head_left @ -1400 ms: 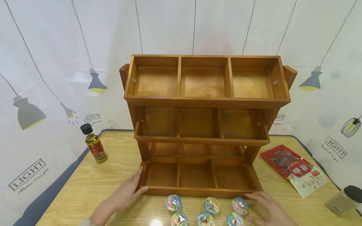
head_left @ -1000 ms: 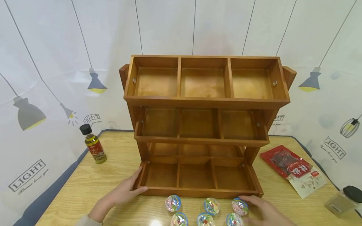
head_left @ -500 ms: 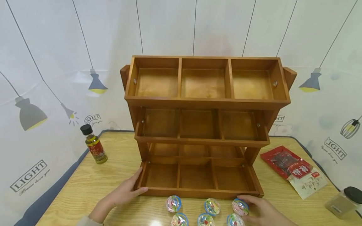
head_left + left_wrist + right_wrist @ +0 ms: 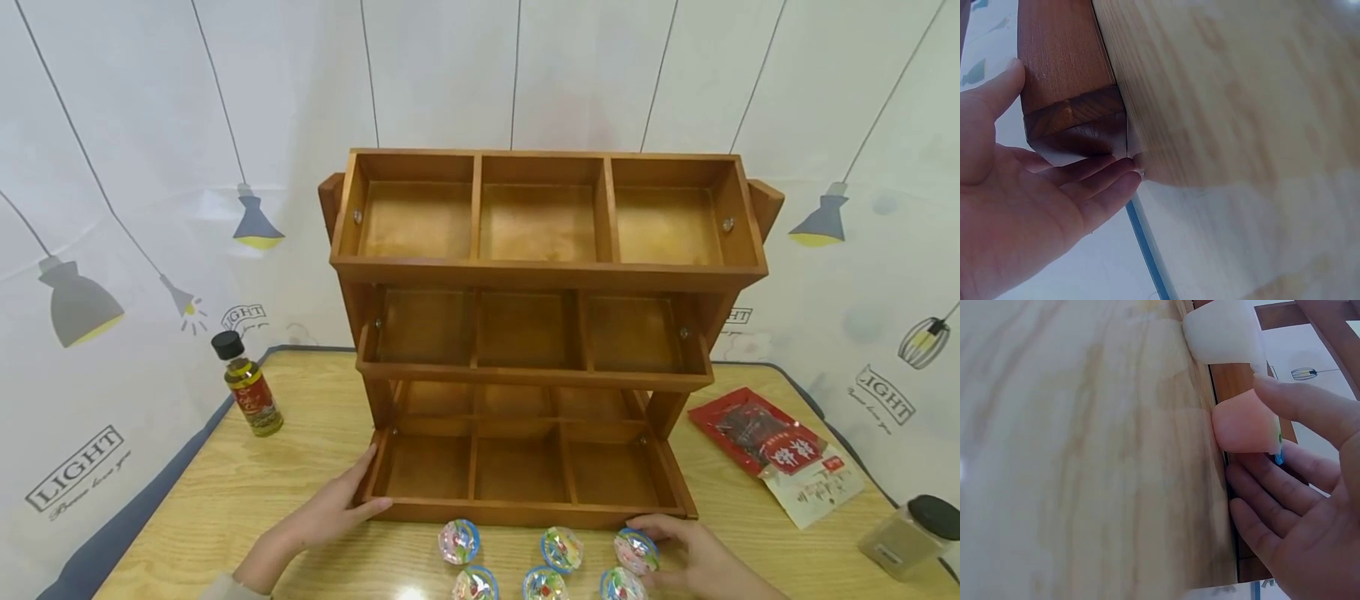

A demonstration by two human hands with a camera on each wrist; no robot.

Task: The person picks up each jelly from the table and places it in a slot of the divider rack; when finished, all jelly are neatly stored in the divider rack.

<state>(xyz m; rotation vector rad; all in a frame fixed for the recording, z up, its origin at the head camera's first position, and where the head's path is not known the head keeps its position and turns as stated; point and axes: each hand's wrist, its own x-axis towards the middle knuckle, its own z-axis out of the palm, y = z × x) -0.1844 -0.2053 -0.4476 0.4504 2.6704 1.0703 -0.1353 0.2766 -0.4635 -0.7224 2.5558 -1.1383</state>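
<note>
A brown three-tier wooden shelf (image 4: pixel 547 273) with divided trays stands on the table. At the left front corner of its bottom tray (image 4: pixel 525 511), my left hand (image 4: pixel 330 504) touches the wood, thumb at the front and relaxed fingers along the side. The left wrist view shows that wooden corner (image 4: pixel 1069 56) between thumb and fingers. My right hand (image 4: pixel 697 557) has its thumb and index finger on either side of a pink jelly cup (image 4: pixel 636 550) with a foil lid. In the right wrist view, the cup's pink body (image 4: pixel 1241 425) sits on the table between thumb and fingers.
Several more jelly cups (image 4: pixel 562 548) lie in two rows before the shelf. An oil bottle (image 4: pixel 255 396) stands at left. To the right are a red snack packet (image 4: pixel 761 437) and a black-lidded jar (image 4: pixel 903 542). Patterned fabric walls (image 4: pixel 150 375) enclose the table (image 4: pixel 300 425).
My right hand has moved left from the tray's right front corner to the rightmost rear jelly cup, closing its thumb and index finger around it. The left hand has stayed at the tray corner.
</note>
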